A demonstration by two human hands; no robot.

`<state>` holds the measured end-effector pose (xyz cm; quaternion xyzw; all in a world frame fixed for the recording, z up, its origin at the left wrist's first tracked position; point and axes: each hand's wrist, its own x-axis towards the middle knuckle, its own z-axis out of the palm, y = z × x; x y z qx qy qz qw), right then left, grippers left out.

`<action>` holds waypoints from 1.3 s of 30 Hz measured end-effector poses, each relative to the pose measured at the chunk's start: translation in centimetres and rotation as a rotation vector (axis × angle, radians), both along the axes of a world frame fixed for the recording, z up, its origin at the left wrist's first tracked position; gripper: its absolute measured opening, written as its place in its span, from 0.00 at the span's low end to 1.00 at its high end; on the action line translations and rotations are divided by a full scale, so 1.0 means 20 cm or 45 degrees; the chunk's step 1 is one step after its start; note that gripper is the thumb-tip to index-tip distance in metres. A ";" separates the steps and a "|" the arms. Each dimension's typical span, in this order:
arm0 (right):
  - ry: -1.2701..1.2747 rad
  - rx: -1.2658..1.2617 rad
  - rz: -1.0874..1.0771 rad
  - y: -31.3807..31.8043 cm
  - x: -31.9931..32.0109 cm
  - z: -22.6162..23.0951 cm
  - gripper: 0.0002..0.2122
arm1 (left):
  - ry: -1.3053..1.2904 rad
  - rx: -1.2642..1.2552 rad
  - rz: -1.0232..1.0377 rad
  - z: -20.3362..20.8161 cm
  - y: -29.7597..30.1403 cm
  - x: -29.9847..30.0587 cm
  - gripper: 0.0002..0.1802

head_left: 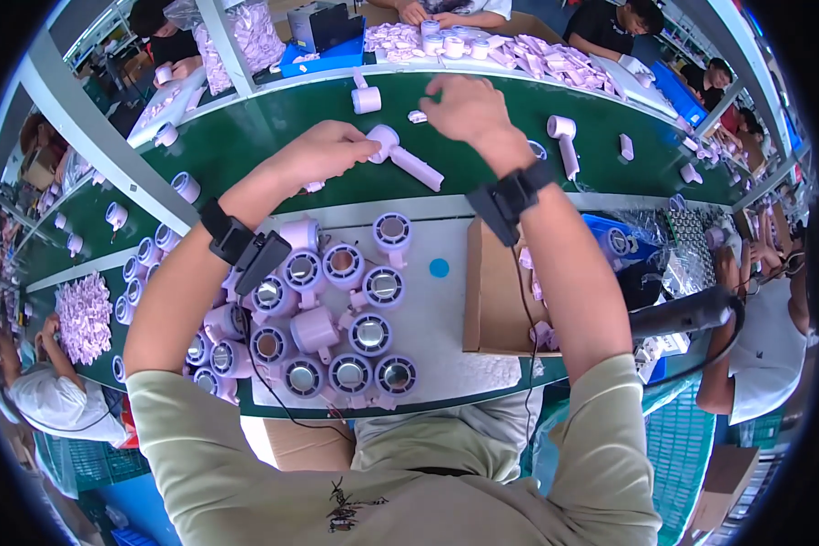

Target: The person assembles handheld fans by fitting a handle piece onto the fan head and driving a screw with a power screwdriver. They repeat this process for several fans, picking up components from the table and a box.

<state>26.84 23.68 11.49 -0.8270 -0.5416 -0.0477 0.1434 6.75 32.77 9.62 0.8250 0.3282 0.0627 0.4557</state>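
My left hand (323, 150) reaches out over the green conveyor belt (246, 136) and closes on the round head of a pale pink hand-held fan (405, 156), whose handle lies on the belt pointing right. My right hand (464, 107) hovers just beyond it, fingers curled down toward a small white part (417, 116) on the belt; whether it touches it I cannot tell. Both wrists wear black bands with a device clipped on. Near me, on the white bench (437, 309), several pink fan heads (337, 309) stand packed together.
An open cardboard box (496, 300) with pink parts sits right of the fan heads. More pink fans (564, 136) and a white cylinder (366, 98) lie on the belt. Other people work across the belt and at both sides. A blue tray (323, 59) stands beyond.
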 end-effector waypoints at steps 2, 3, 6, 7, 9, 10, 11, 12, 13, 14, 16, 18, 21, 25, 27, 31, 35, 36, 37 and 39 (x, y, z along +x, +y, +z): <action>0.134 -0.146 -0.279 0.08 0.32 -0.13 0.20 | -0.053 0.003 -0.013 0.01 0.01 0.10 0.26; 0.102 -0.145 -0.380 0.05 0.47 -0.24 0.21 | -0.165 -0.099 0.049 0.01 0.01 0.18 0.24; 0.135 -0.314 -0.362 -0.12 0.94 -0.52 0.25 | -0.357 -0.289 0.090 0.02 -0.02 0.52 0.23; 0.190 -0.342 -0.262 -0.17 1.03 -0.56 0.25 | -0.426 -0.374 0.098 0.04 -0.03 0.63 0.24; 0.235 -0.370 -0.167 -0.29 1.07 -0.57 0.26 | -0.316 -0.272 0.033 -0.02 -0.02 0.91 0.26; 0.488 -0.337 -0.192 -0.29 1.06 -0.53 0.26 | -0.204 -0.159 -0.016 -0.07 0.01 1.04 0.27; 0.736 -0.296 -0.203 -0.27 1.03 -0.48 0.26 | -0.057 -0.009 -0.031 -0.15 0.06 1.15 0.30; 0.716 -0.340 -0.190 -0.24 0.99 -0.44 0.25 | 0.090 0.140 -0.044 -0.23 0.11 1.27 0.33; 0.700 -0.384 -0.211 -0.25 0.98 -0.42 0.25 | 0.153 0.220 0.099 -0.31 0.09 1.39 0.35; 0.698 -0.392 -0.233 -0.26 0.99 -0.42 0.25 | 0.221 0.294 0.236 -0.40 0.04 1.49 0.37; 0.689 -0.384 -0.273 -0.27 1.01 -0.43 0.25 | 0.234 0.368 0.183 -0.53 0.04 1.63 0.40; 0.609 -0.473 -0.227 -0.24 1.00 -0.45 0.24 | 0.234 0.477 0.137 -0.71 0.07 1.71 0.37; 0.583 -0.385 -0.280 -0.27 1.04 -0.50 0.24 | 0.204 0.698 0.095 -0.82 0.09 1.79 0.32; 0.502 -0.316 -0.277 -0.30 1.10 -0.55 0.27 | 0.067 0.633 0.040 -0.69 0.04 1.75 0.26; 0.477 -0.287 -0.245 -0.30 1.09 -0.56 0.28 | -0.124 0.043 -0.099 -0.42 -0.02 1.63 0.22; 0.363 -0.280 -0.362 -0.37 1.10 -0.56 0.28 | -0.863 -0.248 -0.355 0.02 -0.32 1.19 0.15; 0.429 -0.297 -0.346 -0.36 1.03 -0.46 0.24 | -0.894 -0.280 -0.344 0.30 -0.55 0.61 0.19; 0.384 -0.239 -0.307 -0.34 1.04 -0.46 0.24 | -0.829 -0.341 -0.287 0.34 -0.59 0.46 0.19; 0.341 -0.180 -0.268 -0.31 1.04 -0.46 0.24 | -0.763 -0.402 -0.229 0.36 -0.64 0.31 0.20; 0.302 -0.114 -0.196 -0.21 0.99 -0.42 0.24 | -0.836 -0.364 -0.307 0.36 -0.70 0.00 0.23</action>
